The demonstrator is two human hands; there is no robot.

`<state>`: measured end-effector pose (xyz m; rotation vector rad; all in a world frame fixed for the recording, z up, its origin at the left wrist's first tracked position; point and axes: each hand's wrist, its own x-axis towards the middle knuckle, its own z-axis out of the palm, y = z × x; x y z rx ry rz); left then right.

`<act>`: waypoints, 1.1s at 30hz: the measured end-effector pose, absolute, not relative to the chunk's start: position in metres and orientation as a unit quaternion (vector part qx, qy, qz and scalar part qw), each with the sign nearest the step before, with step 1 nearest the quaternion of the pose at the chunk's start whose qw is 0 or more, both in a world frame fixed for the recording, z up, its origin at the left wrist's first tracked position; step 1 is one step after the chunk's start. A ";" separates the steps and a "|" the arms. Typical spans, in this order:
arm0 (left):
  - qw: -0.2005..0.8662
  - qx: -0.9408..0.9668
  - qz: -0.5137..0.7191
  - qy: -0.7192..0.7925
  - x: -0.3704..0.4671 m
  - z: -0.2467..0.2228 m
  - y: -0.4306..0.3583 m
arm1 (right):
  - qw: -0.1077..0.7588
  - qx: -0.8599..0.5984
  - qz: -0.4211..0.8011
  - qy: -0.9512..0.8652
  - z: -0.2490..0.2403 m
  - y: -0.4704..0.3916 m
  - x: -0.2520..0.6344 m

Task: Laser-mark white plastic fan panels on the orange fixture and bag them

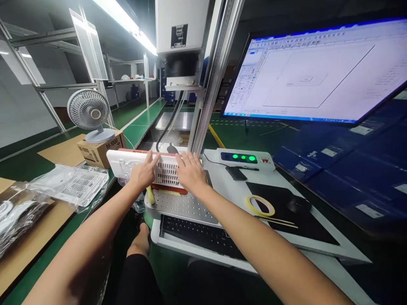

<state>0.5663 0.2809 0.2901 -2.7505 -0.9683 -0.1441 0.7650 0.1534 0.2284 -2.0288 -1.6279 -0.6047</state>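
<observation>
A white plastic panel [168,170] with a slotted grille stands on edge against a red fixture [170,189] on the perforated metal plate [178,207]. My left hand [143,171] touches the panel's face left of the grille, with some fingers stretched towards the top edge and the others partly hidden. Over the grille's right end lies my right hand [191,173], its fingers flat and slightly spread up to the top edge. Neither hand is wrapped round the panel. Clear plastic film [124,169] is around the panel's left part.
Above hangs a white machine head [181,29] beside a metal column [211,80]. A monitor [311,80] stands right. Yellow tape [260,206] and a control box [243,158] sit on the bench; a keyboard [197,237] lies below. At left are bagged panels [76,186] and a fan [89,111].
</observation>
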 end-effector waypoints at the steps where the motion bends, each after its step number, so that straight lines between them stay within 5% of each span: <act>1: 0.112 -0.935 -0.052 -0.332 0.568 0.289 0.281 | 0.237 -0.739 -0.213 -0.593 0.227 0.155 0.765; 7: 0.101 -0.927 -0.072 -0.355 0.541 0.283 0.266 | 0.284 -0.725 -0.252 -0.574 0.209 0.123 0.744; 14: 0.072 -0.886 -0.113 -0.443 0.374 0.207 0.217 | 0.369 -0.727 -0.232 -0.530 0.091 -0.041 0.703; 21: 0.057 -0.871 -0.032 -0.486 0.227 0.179 0.268 | 0.321 -0.773 -0.152 -0.526 0.043 -0.119 0.685; 33: 0.035 -0.905 0.002 -0.424 0.219 0.176 0.315 | 0.219 -0.855 -0.087 -0.462 0.030 -0.098 0.726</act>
